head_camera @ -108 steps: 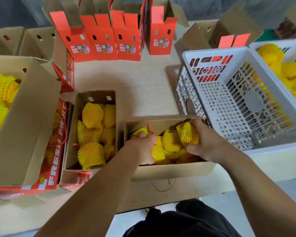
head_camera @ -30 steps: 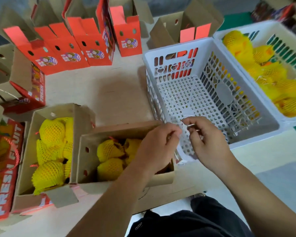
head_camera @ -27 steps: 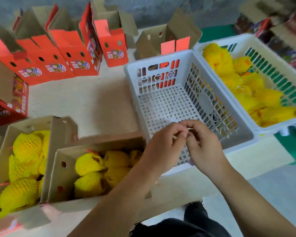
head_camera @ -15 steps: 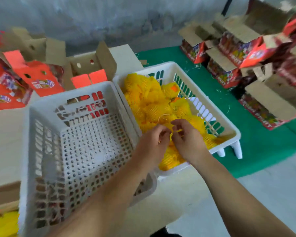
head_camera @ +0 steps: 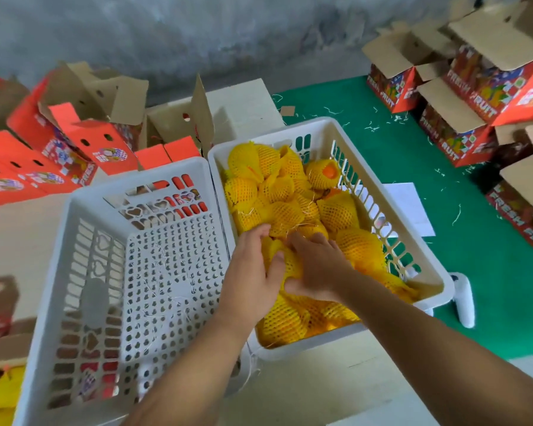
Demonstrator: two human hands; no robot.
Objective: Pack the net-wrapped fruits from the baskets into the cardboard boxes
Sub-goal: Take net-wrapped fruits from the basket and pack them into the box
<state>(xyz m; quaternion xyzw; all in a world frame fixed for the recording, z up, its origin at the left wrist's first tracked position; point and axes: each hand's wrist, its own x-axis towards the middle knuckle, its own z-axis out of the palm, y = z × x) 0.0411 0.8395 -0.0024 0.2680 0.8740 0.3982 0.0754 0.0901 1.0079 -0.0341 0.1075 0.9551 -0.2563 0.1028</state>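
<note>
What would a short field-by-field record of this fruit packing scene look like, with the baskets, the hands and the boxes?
full basket: white basket on the right, piled with net-wrapped fruits
empty basket: white basket on the left, only stray fibres inside
left hand: in the full basket, thumb on a yellow-netted fruit
right hand: gripping that same fruit from the other side
boxes: open red cartons behind the empty basket; printed fruit boxes on the green floor

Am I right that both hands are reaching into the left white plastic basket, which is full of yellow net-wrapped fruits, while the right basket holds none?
Not quite: the sides are swapped. In the head view both hands, left hand and right hand, reach into the right white plastic basket, full of yellow net-wrapped fruits; the left white plastic basket holds none.
</note>
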